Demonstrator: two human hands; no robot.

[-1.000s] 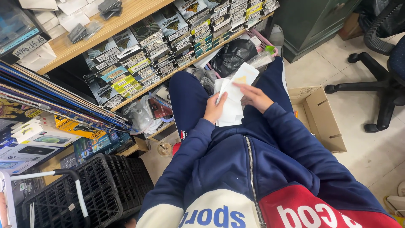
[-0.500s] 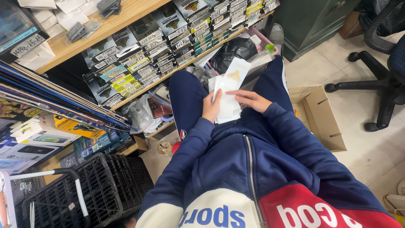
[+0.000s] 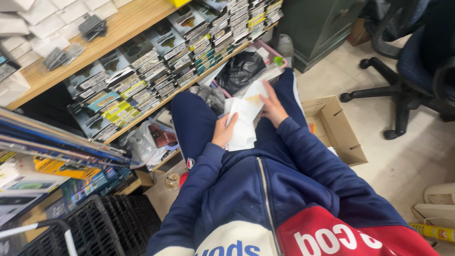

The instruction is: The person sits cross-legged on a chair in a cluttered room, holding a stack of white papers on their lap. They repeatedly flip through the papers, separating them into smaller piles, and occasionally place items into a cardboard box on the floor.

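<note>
A seated person in a navy zip jacket looks down at their own lap, centre of the frame. The left hand [image 3: 223, 130] grips a stack of white paper sheets [image 3: 241, 124], fingers curled closed around its left edge, apparently to steady it against the thigh. The right hand [image 3: 272, 108] rests on the upper sheets, fingers spread apart and flat, as if fanning or separating them; one sheet shows a yellowish patch. The stack lies across the lap between both hands.

Across the upper left runs a wooden shelf [image 3: 118, 28], and beneath it rows of small packaged boxes [image 3: 142, 80] stand tightly on edge. A black plastic bag [image 3: 239, 71] sits just beyond the knees. An open cardboard box [image 3: 336, 130] lies on the tiled floor at centre right, beside the right leg. An office chair base [image 3: 398, 95] fills the upper right. A black plastic crate [image 3: 95, 227] crowds the lower left, leaving little room.
</note>
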